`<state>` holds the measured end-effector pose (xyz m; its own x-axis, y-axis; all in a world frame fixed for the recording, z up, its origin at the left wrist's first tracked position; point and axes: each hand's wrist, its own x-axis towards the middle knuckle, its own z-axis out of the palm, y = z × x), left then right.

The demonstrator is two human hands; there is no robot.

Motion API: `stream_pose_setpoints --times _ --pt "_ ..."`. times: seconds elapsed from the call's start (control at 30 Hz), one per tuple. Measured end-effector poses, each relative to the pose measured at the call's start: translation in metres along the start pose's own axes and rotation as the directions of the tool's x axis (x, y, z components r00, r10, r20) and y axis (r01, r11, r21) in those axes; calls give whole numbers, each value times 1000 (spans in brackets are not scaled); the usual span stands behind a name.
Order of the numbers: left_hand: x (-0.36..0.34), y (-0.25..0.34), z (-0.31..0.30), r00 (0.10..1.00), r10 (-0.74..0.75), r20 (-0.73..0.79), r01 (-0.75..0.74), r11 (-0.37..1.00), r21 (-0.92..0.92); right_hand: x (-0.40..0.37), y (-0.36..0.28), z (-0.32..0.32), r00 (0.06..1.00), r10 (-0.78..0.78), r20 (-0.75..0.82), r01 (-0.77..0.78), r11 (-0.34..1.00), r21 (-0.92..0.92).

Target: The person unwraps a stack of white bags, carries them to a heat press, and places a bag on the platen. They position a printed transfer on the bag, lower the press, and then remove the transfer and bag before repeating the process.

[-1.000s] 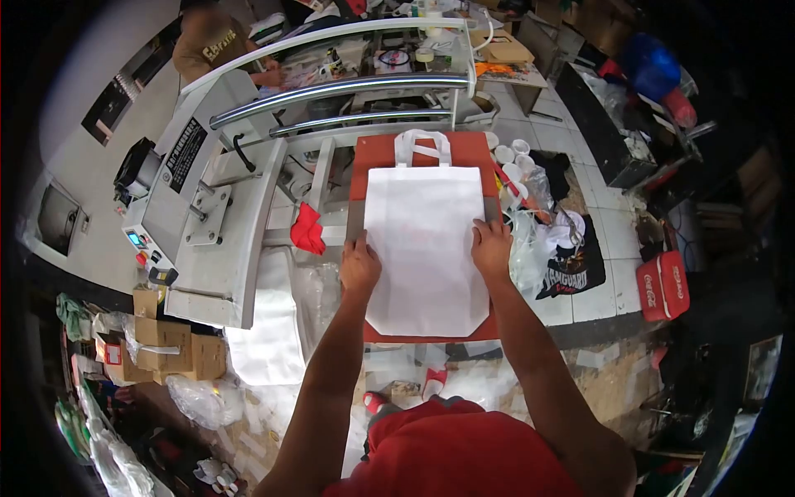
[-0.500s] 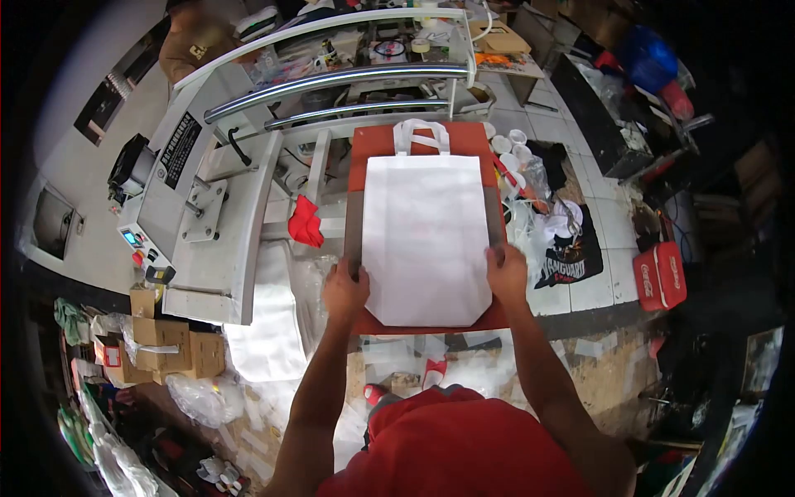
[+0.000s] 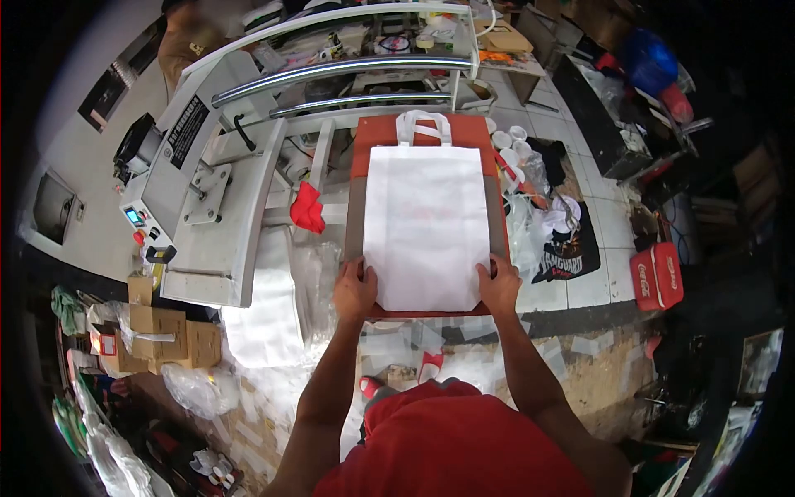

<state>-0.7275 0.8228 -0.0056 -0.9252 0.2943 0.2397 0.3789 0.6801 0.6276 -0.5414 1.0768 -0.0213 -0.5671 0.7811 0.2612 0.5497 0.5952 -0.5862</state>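
A white fabric tote bag [image 3: 426,228] lies flat on the heat press's reddish-brown lower plate [image 3: 364,132], its two handles [image 3: 423,128] pointing away from me. My left hand [image 3: 354,287] has the bag's lower left edge pinched between thumb and curled fingers. At the lower right edge, my right hand [image 3: 498,286] holds the bag in a similar pinch. Both thumbs rest on the white fabric, while the fingertips are partly hidden at the sides of the plate.
The grey heat press [image 3: 219,190], with a small control panel [image 3: 142,228], stands at the left. A red cloth [image 3: 307,208] hangs on its frame. White bags [image 3: 263,302] are stacked below. Cardboard boxes [image 3: 170,335] sit lower left, a red cooler [image 3: 657,277] at right. Another person [image 3: 186,41] stands far left.
My right hand has moved inward and lower along the bag's edge. The bag's slanted bottom corners now look squarer. The camera view has shifted slightly.
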Motion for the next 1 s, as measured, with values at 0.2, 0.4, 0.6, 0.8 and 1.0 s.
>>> stream_pose_setpoints --times 0.2,0.4,0.6,0.8,1.0 --pt "-4 -22 -12 997 -22 70 31 991 -130 -3 20 -9 993 98 -69 -67 934 352" --pt "-103 -116 -84 935 -305 -180 246 925 -290 -108 202 70 928 370 36 -369 905 212" --pt "-328 -257 -120 771 -490 407 497 862 97 -189 116 274 953 -100 286 80 993 82" --pt "-522 -319 -203 399 -744 535 619 649 442 -170 58 364 855 -330 400 420 893 -161" --pt "-581 -359 -235 228 -793 565 649 557 519 -136 24 394 823 -331 462 550 670 -499"
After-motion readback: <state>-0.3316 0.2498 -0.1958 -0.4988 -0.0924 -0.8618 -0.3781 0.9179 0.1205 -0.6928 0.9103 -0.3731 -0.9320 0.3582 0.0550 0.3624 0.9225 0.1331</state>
